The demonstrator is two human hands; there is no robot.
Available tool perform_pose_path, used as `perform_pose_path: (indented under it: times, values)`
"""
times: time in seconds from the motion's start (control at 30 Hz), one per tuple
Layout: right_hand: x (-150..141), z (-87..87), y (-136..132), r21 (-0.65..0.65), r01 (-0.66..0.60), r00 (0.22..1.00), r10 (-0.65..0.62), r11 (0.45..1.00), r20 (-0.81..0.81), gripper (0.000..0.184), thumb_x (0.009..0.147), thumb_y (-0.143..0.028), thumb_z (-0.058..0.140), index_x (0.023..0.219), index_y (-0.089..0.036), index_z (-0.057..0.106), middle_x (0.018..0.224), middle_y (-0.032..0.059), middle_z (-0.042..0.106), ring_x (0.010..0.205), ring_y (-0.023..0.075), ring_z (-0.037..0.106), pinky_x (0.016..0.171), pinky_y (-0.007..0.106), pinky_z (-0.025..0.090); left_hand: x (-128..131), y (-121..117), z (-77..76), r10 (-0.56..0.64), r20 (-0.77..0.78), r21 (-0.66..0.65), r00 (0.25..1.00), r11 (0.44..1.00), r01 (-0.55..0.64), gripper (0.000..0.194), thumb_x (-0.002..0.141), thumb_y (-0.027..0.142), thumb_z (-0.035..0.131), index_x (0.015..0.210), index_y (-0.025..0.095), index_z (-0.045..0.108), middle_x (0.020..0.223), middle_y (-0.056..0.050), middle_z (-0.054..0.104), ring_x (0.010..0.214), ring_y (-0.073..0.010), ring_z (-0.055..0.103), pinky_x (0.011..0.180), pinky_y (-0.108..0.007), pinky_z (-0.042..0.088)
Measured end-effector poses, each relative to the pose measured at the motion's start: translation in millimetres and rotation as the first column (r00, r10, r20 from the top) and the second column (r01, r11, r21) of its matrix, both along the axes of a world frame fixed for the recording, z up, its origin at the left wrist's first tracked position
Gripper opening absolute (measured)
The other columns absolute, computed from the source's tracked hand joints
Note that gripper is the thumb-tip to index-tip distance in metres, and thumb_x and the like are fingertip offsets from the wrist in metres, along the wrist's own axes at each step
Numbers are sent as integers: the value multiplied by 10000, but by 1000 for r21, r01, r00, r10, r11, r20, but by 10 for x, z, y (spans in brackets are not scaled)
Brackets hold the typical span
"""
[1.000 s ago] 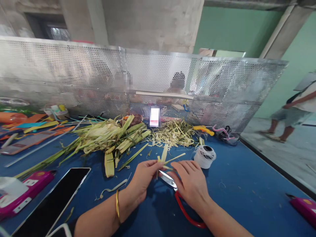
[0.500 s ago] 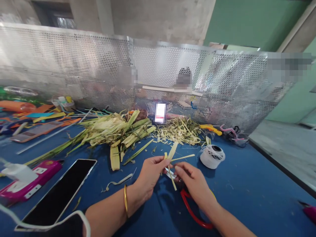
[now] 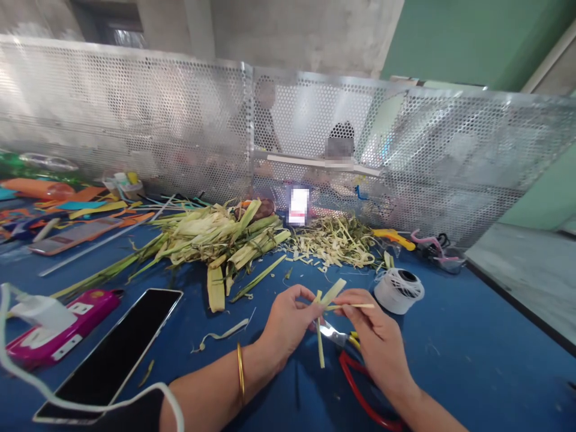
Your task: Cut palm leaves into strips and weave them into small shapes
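Writing: a bright white rectangular panel with a pinkish-red lower band (image 3: 297,205), upper centre of the frame; its content was blurred beyond reading.

Left hand (image 3: 290,318), lower centre: wrist ringed by a smooth gold-coloured bangle (image 3: 240,372), forearm rising from the bottom edge, thumb and forefinger pinched on a small crossed piece of flat, pale-green leaf strips (image 3: 333,292), which sat just right of centre, above the tabletop.

Right hand (image 3: 382,333), lower right of centre: knuckles up, fingers bent, thumb and fingertips gripping a narrow strip of the same piece. Whether it also bore the scissors could not be told.

Scissors with silver metal blades and red-and-yellow handles (image 3: 335,336): beneath the right hand, blades pointing toward the left.

Cylindrical spool of white thread (image 3: 396,294): right of centre, dark core, near the right hand.

Heap of long, fibrous green leaves (image 3: 202,237): left of centre; beside it, a tangle of curled, pale trimmings (image 3: 335,243).

Black-screened rectangular phone (image 3: 112,354): lower left, near a glossy magenta power strip (image 3: 83,318). All lay on a matte blue tabletop (image 3: 472,348).
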State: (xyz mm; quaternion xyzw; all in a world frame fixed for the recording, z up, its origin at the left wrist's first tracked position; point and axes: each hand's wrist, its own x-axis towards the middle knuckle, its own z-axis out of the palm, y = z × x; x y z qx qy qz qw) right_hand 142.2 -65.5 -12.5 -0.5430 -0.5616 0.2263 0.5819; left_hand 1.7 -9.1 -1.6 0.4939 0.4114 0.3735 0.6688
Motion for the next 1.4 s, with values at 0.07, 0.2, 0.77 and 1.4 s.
perform_pose_path:
  times: [0.07, 0.2, 0.77, 1.4]
  values:
    - [-12, 29, -13, -47, -42, 999, 41, 998, -18, 194, 818, -360, 572, 823, -198, 680, 836, 49, 658, 723, 171, 609, 679, 278, 487, 1, 3, -16, -27, -15, 12, 1000, 1000, 27, 126, 665, 176, 636, 671, 167, 511, 496, 9, 608, 466, -100, 527, 515, -211, 412]
    - [-55, 67, -24, -175, -58, 993, 39, 983, -107, 215, 796, -366, 592, 898, -187, 651, 681, 8, 639, 570, 132, 566, 575, 244, 474, 18, 7, -53, -46, -52, 30, 998, 998, 47, 92, 658, 122, 610, 658, 160, 527, 482, 20, 589, 454, -97, 526, 481, -198, 403]
    - [-20, 10, 40, -332, 33, 988, -81, 943, -130, 287, 709, -445, 626, 781, -174, 689, 556, -13, 561, 540, 137, 495, 513, 243, 394, 15, 29, -13, -87, -61, 28, 994, 996, 89, 100, 739, 171, 599, 778, 167, 506, 511, 55, 565, 416, -52, 458, 452, -162, 362]
    - [36, 25, 44, -411, -71, 962, 172, 909, 213, 204, 792, -278, 471, 615, -200, 535, 620, -14, 509, 617, 150, 468, 573, 258, 349, 49, 9, -40, -87, -41, -26, 995, 996, 86, 73, 691, 175, 622, 721, 108, 619, 546, 11, 595, 466, -57, 466, 478, -176, 363]
